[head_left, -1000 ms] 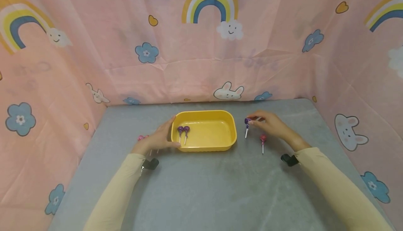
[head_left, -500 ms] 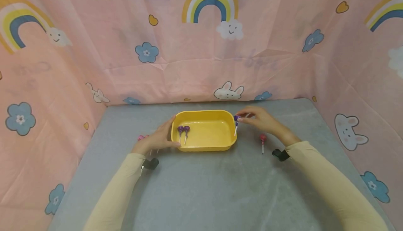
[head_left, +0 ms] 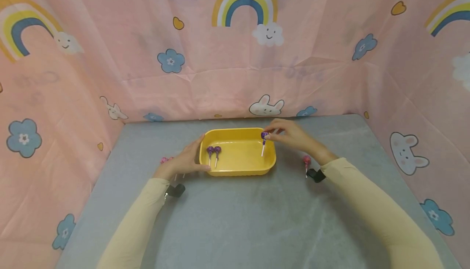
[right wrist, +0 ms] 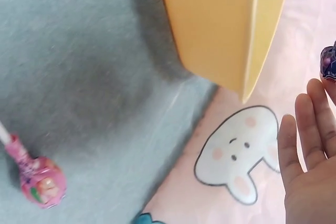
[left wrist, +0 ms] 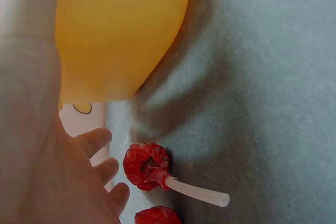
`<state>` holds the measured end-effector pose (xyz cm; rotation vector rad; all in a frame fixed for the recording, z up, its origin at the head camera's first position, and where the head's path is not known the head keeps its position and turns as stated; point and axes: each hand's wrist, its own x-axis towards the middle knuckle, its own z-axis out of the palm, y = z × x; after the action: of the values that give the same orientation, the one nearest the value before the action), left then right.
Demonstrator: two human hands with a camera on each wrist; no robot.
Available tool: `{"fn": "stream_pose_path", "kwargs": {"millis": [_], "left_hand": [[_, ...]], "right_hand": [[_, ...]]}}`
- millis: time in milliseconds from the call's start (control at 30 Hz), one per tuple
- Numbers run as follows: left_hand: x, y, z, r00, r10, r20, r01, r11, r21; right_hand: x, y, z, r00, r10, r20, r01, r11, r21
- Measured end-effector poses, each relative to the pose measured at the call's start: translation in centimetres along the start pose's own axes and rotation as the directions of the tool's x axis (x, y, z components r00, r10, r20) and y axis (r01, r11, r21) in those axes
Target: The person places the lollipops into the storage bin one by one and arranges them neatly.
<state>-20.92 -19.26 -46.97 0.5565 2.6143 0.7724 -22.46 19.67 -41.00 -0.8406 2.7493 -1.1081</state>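
My left hand (head_left: 185, 161) grips the left end of a yellow tray (head_left: 242, 173), the thumb at its front rim and a fingertip near the back corner. Two purple-wrapped lollipops (head_left: 214, 150) lie side by side in the tray's left part. Over the tray's right side, my right hand (head_left: 291, 135) pinches a third purple lollipop (head_left: 264, 135) by its wrapped head, white stick pointing down. In the right wrist view, only a bit of this lollipop (right wrist: 328, 62) shows at the edge. The left wrist view has the other left fingers (left wrist: 106, 170) loosely bent beside a red lollipop (left wrist: 147, 166).
A pink-red lollipop (head_left: 307, 161) lies right of the tray, its stick partly behind the black wrist camera (head_left: 315, 175). Pink and red lollipops (head_left: 165, 160) lie left of the tray, mostly hidden by the left hand. A pink patterned cloth (head_left: 235, 77) walls the grey table (head_left: 253, 220).
My right hand has carried the purple lollipop leftward, from beside the tray to above its right side. The left hand and the tray stay where they were.
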Motion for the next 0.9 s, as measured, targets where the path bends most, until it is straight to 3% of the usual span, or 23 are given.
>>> {"fn": "stream_pose_path", "kwargs": {"millis": [200, 900], "left_hand": [[0.0, 0.0, 0.0, 1.000, -0.019, 0.010, 0.019, 1.000, -0.011], [0.0, 0.2, 0.1, 1.000, -0.016, 0.006, 0.016, 1.000, -0.010]], "right_hand": [[1.0, -0.4, 0.5, 0.999, -0.052, -0.016, 0.052, 0.998, 0.018], [3.8, -2.7, 1.9, 0.998, -0.061, 0.028, 0.061, 0.998, 0.011]]}}
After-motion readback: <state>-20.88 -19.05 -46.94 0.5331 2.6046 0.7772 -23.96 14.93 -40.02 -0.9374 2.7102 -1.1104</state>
